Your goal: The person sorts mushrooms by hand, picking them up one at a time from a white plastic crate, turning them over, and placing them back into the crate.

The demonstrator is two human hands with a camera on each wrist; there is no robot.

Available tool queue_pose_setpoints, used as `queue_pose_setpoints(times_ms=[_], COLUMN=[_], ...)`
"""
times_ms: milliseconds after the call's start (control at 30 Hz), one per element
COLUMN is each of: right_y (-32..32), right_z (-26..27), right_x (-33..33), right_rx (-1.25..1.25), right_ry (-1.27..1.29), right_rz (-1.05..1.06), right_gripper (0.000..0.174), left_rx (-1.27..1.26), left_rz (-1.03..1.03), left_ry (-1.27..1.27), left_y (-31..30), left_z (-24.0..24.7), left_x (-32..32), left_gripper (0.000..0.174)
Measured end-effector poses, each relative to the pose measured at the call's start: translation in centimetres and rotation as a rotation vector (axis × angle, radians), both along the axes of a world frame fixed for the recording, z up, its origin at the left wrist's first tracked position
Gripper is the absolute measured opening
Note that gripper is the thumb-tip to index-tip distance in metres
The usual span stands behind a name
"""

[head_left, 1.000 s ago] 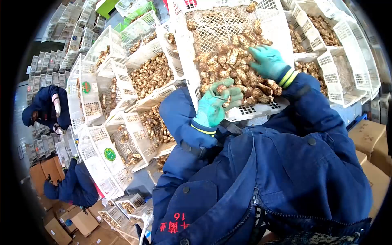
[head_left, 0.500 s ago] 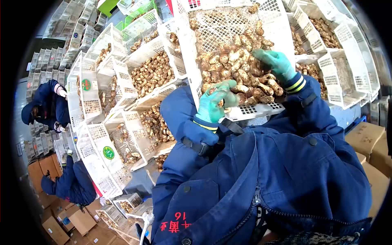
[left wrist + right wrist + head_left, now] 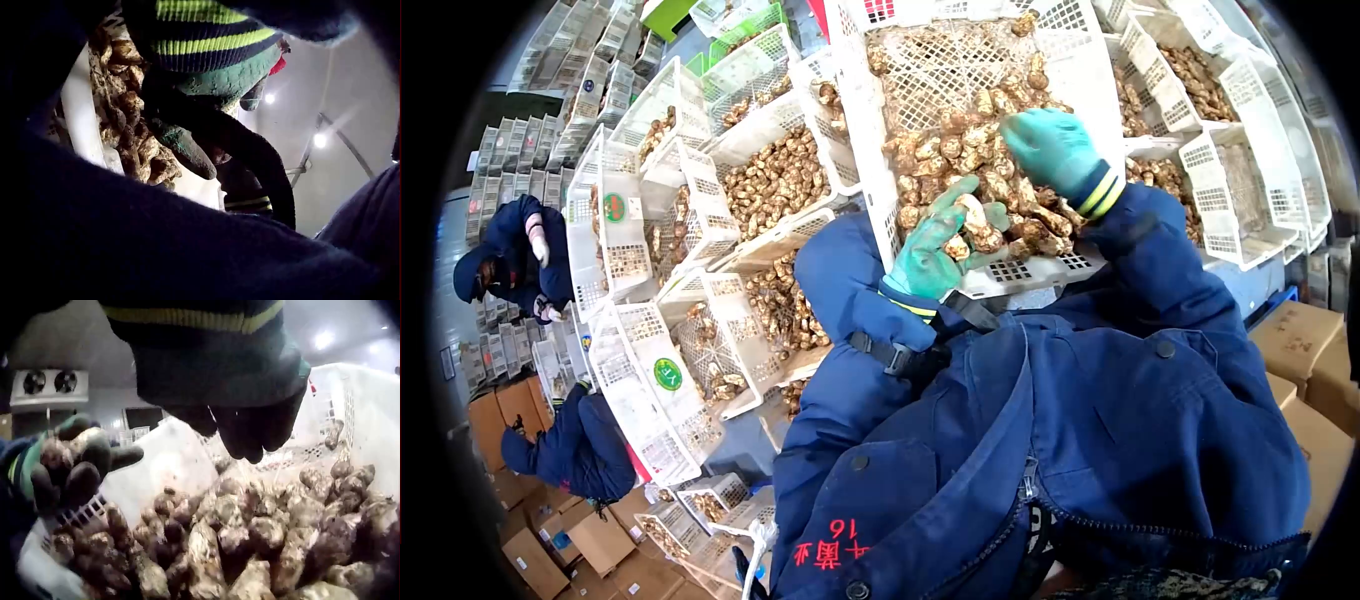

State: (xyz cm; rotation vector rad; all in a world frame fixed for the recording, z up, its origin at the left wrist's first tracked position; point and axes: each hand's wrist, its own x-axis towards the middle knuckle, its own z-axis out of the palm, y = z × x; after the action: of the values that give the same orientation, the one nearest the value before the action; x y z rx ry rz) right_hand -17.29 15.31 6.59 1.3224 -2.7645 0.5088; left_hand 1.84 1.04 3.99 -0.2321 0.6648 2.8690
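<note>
My left hand (image 3: 930, 245), in a green-coated glove, holds mushrooms (image 3: 978, 228) in its curled fingers over the near left corner of a white plastic crate (image 3: 1080, 60). The right wrist view shows a rounded brown piece (image 3: 57, 453) and a paler one in that grip. My right hand (image 3: 1050, 150), gloved alike, is over the right part of the mushroom heap (image 3: 970, 150). From the right wrist, its fingers (image 3: 250, 434) hang down fairly straight above the mushrooms, with nothing visible in them. The left wrist view is mostly covered by dark sleeve.
White crates of mushrooms (image 3: 775, 180) stand along the left, some with green labels (image 3: 667, 374). More crates (image 3: 1250, 170) are at the right, above cardboard boxes (image 3: 1295, 335). Two people in dark blue (image 3: 515, 255) work at the far left.
My left hand has turned its palm up, bringing the held mushrooms into plain view. The right hand has shifted slightly left and its back now faces up over the heap.
</note>
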Motion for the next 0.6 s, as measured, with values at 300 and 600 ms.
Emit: queue_pose_setpoints(times_ms=[300,600], right_y=[-3.7,-2.4], right_z=[-4.7,-6.3], right_x=[2.1,2.3], right_rx=[0.400,0.174], right_ry=[0.149,-0.007], right_rz=[0.098,0.076], right_gripper=[0.032,0.023], left_rx=[-0.295,-0.021], left_rz=[-0.116,0.042], left_ry=[0.026,-0.143], left_y=[0.0,0.4], left_z=[-1.0,-1.5], left_x=[0.9,1.1], left_gripper=[0.050,0.047])
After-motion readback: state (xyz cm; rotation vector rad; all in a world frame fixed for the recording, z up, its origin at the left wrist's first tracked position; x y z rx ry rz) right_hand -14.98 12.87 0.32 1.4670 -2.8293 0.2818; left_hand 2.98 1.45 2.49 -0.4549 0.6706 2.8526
